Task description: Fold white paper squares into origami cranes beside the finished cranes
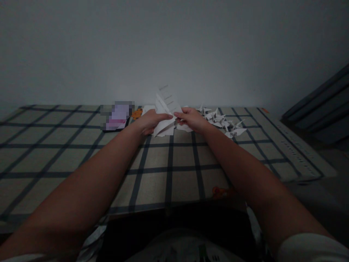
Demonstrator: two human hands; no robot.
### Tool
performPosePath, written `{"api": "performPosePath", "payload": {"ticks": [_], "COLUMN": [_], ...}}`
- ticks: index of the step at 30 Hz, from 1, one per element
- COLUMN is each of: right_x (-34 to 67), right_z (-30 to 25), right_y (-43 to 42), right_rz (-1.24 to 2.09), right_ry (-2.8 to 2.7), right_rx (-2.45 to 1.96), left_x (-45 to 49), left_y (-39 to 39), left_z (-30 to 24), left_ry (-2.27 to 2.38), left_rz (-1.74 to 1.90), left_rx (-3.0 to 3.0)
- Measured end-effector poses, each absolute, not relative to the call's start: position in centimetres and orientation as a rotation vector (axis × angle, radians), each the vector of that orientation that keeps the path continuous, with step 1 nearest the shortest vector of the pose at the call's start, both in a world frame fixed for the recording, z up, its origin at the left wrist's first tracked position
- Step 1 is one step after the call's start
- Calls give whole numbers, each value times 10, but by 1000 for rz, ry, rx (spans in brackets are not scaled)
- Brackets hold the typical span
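A partly folded sheet of white paper (167,103) with printed lines is held up over the far part of the table. My left hand (151,120) grips its left side, thumb on top. At its right edge my right hand (191,118) pinches the paper between thumb and fingers. More white paper (184,127) lies under and behind my hands. Several folded white paper cranes (218,118) are heaped to the right of my right hand. The fingertips under the sheet are partly hidden.
A checked cloth (181,185) covers the table, which meets a plain wall (174,47). Left of my hands lies a phone (117,116) with a blurred screen, beside an orange object (137,114). Another orange item (220,192) is at the near edge. Dark fabric folds (324,105) hang at right.
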State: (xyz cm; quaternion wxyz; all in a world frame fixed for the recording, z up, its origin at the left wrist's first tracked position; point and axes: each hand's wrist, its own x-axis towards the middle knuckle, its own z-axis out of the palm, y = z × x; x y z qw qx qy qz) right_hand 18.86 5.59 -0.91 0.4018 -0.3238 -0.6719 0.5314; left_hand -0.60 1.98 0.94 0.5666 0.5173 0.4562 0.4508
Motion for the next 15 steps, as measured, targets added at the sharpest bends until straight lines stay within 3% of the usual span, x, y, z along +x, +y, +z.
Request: {"api": "performPosePath", "payload": {"ticks": [15], "right_x": [189], "right_z": [-8], "right_y": [57], "right_rz": [1333], "right_ry": [-1727], "right_rx": [-857], "left_x": [-4], "left_y": [18], "left_z": [11], "left_ry": [1121], "left_rz": [1106], "left_rx": [1199]}}
